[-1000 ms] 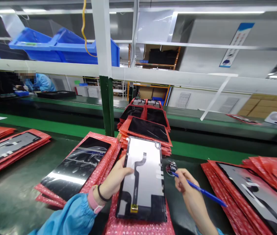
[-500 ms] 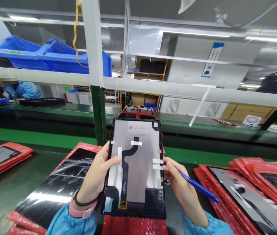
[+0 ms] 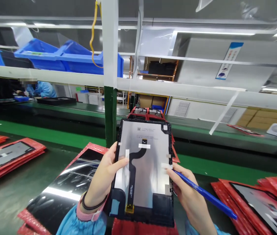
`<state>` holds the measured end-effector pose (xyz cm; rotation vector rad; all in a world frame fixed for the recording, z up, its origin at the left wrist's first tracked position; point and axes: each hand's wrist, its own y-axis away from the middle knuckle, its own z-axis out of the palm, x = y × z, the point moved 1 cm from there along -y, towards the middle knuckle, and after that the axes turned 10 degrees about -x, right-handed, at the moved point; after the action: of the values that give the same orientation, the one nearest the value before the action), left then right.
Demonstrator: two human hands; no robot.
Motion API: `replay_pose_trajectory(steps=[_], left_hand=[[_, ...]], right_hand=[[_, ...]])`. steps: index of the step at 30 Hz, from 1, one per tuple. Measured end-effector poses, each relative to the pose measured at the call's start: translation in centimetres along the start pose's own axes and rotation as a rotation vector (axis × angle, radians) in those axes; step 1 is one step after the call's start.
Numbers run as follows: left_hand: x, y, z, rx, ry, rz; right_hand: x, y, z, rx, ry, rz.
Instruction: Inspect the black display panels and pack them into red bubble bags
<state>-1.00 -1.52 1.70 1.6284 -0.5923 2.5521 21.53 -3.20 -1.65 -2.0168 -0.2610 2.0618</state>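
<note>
Pinching from both sides, the left hand [image 3: 105, 171] at nine o'clock and the right hand [image 3: 189, 192] at three held the display panel [image 3: 150, 173] centrally above the counter [image 3: 57, 153], the right also holding a blue pen [image 3: 207, 195]. Probably light, stiff and breakable, it seemed best held by its edges. Blue bins [image 3: 67, 60] sat at ten o'clock, contents hidden.

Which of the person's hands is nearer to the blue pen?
Right. The right hand holds the pen at the right edge of the panel; the left hand grips the panel's left edge, apart from the pen.
</note>
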Motion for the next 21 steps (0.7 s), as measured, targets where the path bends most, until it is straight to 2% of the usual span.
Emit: replay_pose_trajectory(steps=[6, 11, 14, 17, 19, 21], left_hand=[[0.2, -0.2, -0.2, -0.019, 0.041, 0.014], [0.0, 0.0, -0.2, 0.001, -0.045, 0.061], [0.0, 0.4, -0.3, 0.086, -0.22, 0.12], [-0.1, 1.0, -0.1, 0.195, -0.498, 0.263], [-0.3, 1.2, 0.2, 0.087, -0.638, 0.345], [-0.6, 1.1, 0.5, -0.146, -0.733, 0.363]], right_hand=[[-0.3, 0.2, -0.5, 0.092, -0.196, 0.165], [0.3, -0.7, 0.0, 0.115, -0.165, 0.078], [-0.4, -0.9, 0.3, 0.065, -0.172, 0.014], [-1.2, -0.6, 0.5, -0.029, -0.325, -0.013], [-1.4, -0.3, 0.7, -0.162, -0.421, 0.024], [-1.5, 0.1, 1.0, -0.24, -0.387, 0.038]])
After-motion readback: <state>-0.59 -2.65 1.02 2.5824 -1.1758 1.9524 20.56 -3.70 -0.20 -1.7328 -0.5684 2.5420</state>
